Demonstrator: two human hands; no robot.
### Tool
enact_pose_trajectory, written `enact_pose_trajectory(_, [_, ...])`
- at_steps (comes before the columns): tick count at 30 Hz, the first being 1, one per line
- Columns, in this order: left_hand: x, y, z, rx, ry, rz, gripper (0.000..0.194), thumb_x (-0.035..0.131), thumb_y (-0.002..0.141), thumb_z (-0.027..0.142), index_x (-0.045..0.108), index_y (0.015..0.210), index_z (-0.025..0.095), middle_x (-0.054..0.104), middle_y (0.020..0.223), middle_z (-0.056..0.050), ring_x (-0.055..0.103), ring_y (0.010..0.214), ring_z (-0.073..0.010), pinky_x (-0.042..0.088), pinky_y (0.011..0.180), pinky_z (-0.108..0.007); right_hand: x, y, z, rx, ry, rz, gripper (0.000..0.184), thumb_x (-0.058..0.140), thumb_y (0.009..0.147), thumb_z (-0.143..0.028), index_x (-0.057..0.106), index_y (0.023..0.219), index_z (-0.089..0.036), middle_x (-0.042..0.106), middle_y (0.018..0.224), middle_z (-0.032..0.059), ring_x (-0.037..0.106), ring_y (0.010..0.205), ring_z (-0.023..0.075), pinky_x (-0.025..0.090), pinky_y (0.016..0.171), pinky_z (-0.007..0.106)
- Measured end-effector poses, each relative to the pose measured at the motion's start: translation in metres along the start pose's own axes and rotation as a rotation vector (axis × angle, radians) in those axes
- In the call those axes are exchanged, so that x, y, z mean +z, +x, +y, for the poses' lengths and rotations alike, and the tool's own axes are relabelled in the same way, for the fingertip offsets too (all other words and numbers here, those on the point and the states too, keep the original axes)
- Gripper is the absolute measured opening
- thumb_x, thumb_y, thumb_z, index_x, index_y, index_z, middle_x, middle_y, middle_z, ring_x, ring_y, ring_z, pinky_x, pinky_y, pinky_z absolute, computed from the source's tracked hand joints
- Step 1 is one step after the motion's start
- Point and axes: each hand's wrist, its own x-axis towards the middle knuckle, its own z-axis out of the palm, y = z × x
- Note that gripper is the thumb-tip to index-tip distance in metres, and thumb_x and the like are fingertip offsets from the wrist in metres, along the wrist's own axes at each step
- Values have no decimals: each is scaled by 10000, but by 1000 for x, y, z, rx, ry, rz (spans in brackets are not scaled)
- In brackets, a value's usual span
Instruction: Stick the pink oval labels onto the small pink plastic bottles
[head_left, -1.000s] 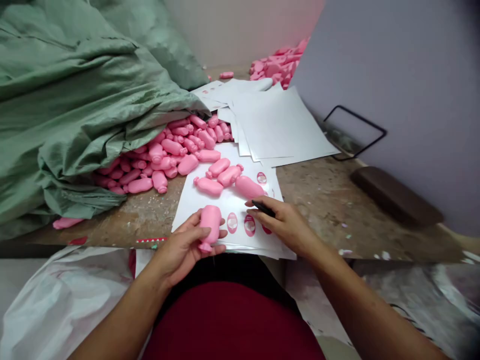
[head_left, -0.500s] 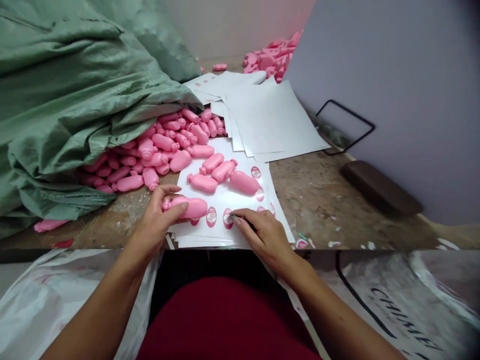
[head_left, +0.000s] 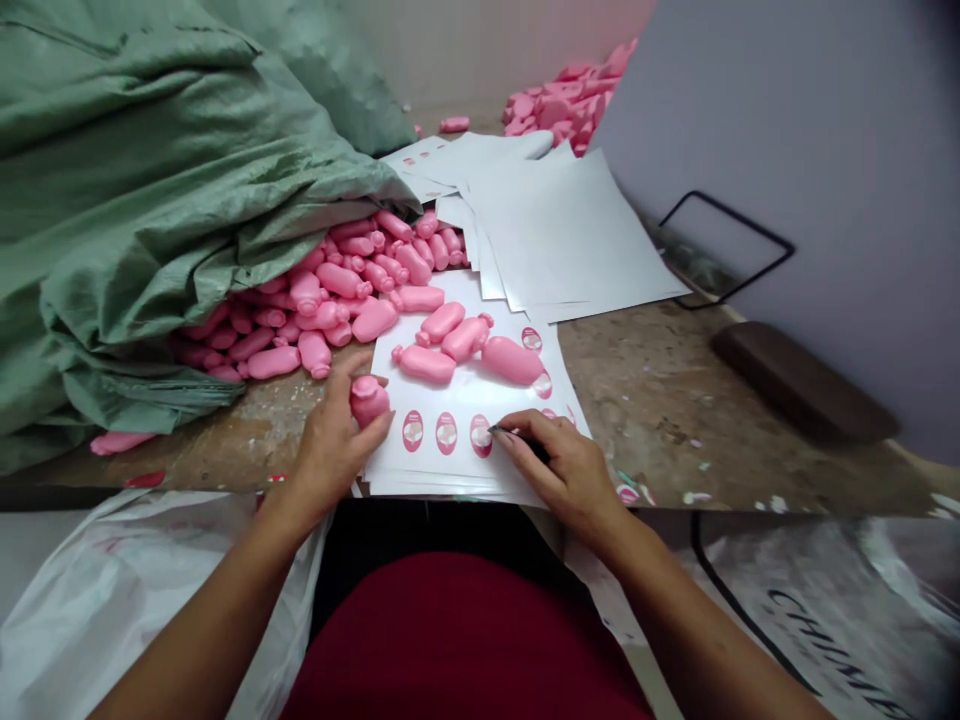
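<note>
- Sticker sheet [head_left: 480,479]: white, top of a small stack at the near edge of the desk [head_left: 637,400]; row of red-and-white oval stickers [head_left: 446,433] along its near side.
- Left hand [head_left: 334,430]: at the sheet's left edge, thumb and fingers closed around a pink bottle [head_left: 370,402], neck end toward the viewer.
- Right hand [head_left: 566,465]: over the sheet's near right part, fingers pinched on a thin dark tool [head_left: 534,447]. Tip at the third oval from the left; contact cannot be told.
- Loose bottles [head_left: 424,364]: a handful lying on their sides across the sheet's middle and far left edge.
- Bottle heap [head_left: 322,310]: left of the sheet, spilling from a large, creased green sack [head_left: 150,220].
- Blank papers [head_left: 562,230]: fanned beyond the sheet, overlapping its far end.
- Desk surface: brown, worn, flecked with pale specks; small scraps just right of the sheet, a red scrap [head_left: 146,480] well left of it.
- Far beyond the sheet: pink pile [head_left: 562,105] before a pale wall [head_left: 480,50].
- Right of the sheet: dark brown block [head_left: 802,385], black wire frame [head_left: 784,255], tall grey panel [head_left: 787,130].
- Below the sheet's level: white plastic bag [head_left: 150,590] to the left, lettered bag [head_left: 825,640] to the right.
</note>
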Motion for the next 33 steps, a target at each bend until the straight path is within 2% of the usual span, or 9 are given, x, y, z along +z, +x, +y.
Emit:
enact_pose_trajectory(3, [9, -3, -4, -226, -297, 84, 599, 700, 775, 416, 476, 1282, 188, 672, 1105, -96, 662, 1065, -266, 502, 965, -447, -5, 1, 2, 43, -3, 0, 235, 532, 925, -373, 699, 879, -214, 702, 734, 32, 616, 685, 195, 426, 667, 300])
enact_pose_trajectory(6, [15, -5, 10, -419, -596, 117, 615, 684, 794, 468, 406, 1290, 235, 637, 993, -32, 702, 919, -229, 553, 873, -440, -11, 5, 0, 93, -33, -47, 235, 518, 928, -364, 697, 899, -215, 708, 726, 27, 625, 669, 194, 413, 660, 302])
enact_pose_trajectory(8, [20, -5, 25, -564, -791, 34, 642, 698, 793, 427, 344, 1305, 271, 606, 911, 15, 708, 801, -197, 580, 785, -413, -12, 8, -2, 118, -61, -70, 232, 509, 934, -352, 697, 925, -216, 722, 745, 26, 634, 669, 195, 407, 666, 306])
enact_pose_trajectory(11, [28, -5, 41, -703, -961, -108, 761, 778, 731, 256, 307, 1328, 286, 626, 880, 31, 698, 762, -158, 574, 734, -322, -7, 12, -6, 101, -107, -84, 211, 515, 940, -326, 692, 947, -211, 750, 810, 34, 648, 693, 196, 393, 698, 319])
enact_pose_trajectory(13, [32, -4, 44, -741, -1002, -139, 764, 802, 703, 177, 350, 1313, 260, 676, 964, -12, 691, 777, -135, 560, 727, -268, -2, 13, -9, 69, -159, -83, 186, 522, 945, -303, 684, 959, -213, 764, 844, 35, 650, 697, 192, 370, 719, 328])
enact_pose_trajectory(17, [37, 0, 42, -809, -1103, -133, 500, 804, 718, 170, 526, 1133, 166, 707, 1104, -123, 671, 760, -113, 543, 677, -220, 5, 14, -13, 14, -270, -41, 147, 531, 954, -271, 668, 945, -218, 777, 851, 22, 615, 651, 176, 300, 706, 328])
enact_pose_trajectory(22, [45, 5, 44, -755, -1130, -75, 574, 790, 765, 295, 518, 1269, 263, 694, 1146, -76, 695, 836, -156, 568, 693, -272, 7, 15, -15, -33, -327, -20, 149, 537, 960, -262, 668, 911, -210, 770, 804, 7, 519, 576, 158, 249, 689, 322])
enact_pose_trajectory(27, [53, 2, 40, -754, -1051, -88, 568, 852, 634, 179, 569, 1126, 184, 699, 1154, -67, 692, 940, -143, 535, 857, -249, 11, 17, -17, -53, -399, -10, 169, 532, 966, -268, 673, 895, -208, 774, 806, 17, 490, 564, 158, 233, 699, 330])
enact_pose_trajectory(33, [55, 3, 36, -735, -1058, -100, 564, 825, 711, 269, 516, 1178, 200, 739, 1046, -88, 716, 973, -206, 529, 955, -371, 12, 16, -17, -60, -431, -11, 168, 527, 969, -258, 669, 898, -204, 769, 792, 16, 462, 556, 158, 235, 704, 333])
